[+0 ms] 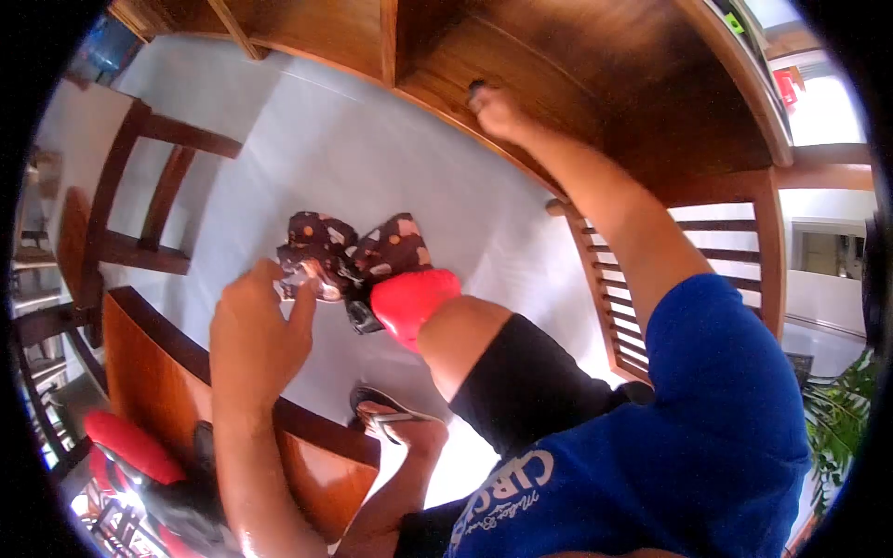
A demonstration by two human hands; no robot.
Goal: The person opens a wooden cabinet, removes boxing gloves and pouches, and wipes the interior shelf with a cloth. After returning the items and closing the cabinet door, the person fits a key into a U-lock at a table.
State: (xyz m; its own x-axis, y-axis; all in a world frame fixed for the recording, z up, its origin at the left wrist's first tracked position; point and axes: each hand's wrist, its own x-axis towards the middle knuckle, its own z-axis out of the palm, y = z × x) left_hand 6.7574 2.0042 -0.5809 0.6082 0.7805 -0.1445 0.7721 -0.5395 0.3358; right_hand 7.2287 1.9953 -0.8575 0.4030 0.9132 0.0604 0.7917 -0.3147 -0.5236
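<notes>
My right hand [500,113] reaches out over the wooden cabinet [549,56], its fingers closed at the bare brown panel. A small dark thing [477,86] shows at the fingertips, too small and blurred to name. Nearer to me, my left hand [256,316] hangs in the air with thumb and fingers apart, and nothing shows in it. Beyond its fingertips, brown patterned cloth [395,244] lies bunched on the floor. A shiny red rounded thing [409,302] with a black part sits by my bent knee; its kind is unclear.
Wooden chairs [167,195] stand at the left. A wooden seat or tabletop [326,432] is below my left arm, with a red and black thing [135,446] beside it. Slatted wood [716,240] and a green plant [842,400] are on the right.
</notes>
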